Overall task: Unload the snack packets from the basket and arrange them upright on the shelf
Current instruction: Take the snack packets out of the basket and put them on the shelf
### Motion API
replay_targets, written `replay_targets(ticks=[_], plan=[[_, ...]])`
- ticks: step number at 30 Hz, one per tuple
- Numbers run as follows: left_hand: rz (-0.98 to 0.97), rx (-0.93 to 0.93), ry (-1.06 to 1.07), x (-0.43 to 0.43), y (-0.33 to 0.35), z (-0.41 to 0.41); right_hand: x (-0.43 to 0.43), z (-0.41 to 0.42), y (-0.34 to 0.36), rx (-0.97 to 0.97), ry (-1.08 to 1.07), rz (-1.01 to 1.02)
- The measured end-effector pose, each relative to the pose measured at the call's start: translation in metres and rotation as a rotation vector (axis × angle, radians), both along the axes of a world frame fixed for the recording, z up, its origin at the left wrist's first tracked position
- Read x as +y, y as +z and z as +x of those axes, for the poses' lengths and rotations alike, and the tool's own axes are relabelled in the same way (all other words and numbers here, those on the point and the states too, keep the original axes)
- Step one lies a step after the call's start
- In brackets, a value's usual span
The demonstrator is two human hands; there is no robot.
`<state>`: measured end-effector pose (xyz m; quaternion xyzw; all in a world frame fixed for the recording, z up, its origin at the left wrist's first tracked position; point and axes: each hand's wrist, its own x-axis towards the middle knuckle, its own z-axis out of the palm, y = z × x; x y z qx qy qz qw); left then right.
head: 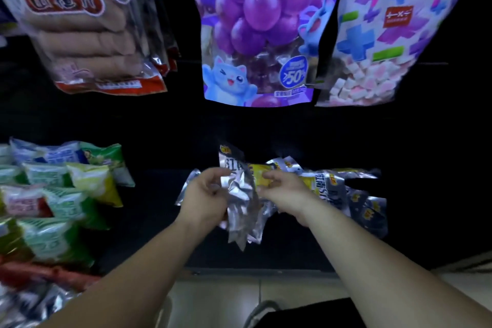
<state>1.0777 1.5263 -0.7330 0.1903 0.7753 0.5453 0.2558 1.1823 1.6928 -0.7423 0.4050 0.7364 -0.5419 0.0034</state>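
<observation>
The left hand (205, 196) and the right hand (286, 190) each keep a curled grip on a bunch of crinkly silver foil snack packets (243, 196), low over the dark shelf (154, 221). More silver and yellow packets (356, 194) lie on it, to the right.

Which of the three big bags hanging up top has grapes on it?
The middle purple bag, with a blue cat; the left bag is red, the right bag shows pastel cubes.
</observation>
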Motion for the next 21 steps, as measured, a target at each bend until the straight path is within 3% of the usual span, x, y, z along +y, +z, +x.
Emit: replay_targets(ticks=[5,7,11,21], plan=[[0.185,-0.115,0.186,0.006,-0.005,-0.042,-0.006,-0.023,0.012,0.122,-0.083,0.226],[0.149,-0.233,0.187,-0.003,-0.024,-0.051,-0.011,-0.031,0.011,0.099,-0.067,0.297],[-0.097,-0.277,0.114,-0.025,-0.072,-0.053,-0.026,-0.044,-0.007,0.037,0.159,0.190],[-0.075,-0.306,0.127,-0.106,-0.091,-0.043,-0.080,-0.083,-0.009,-0.104,0.437,0.238]])
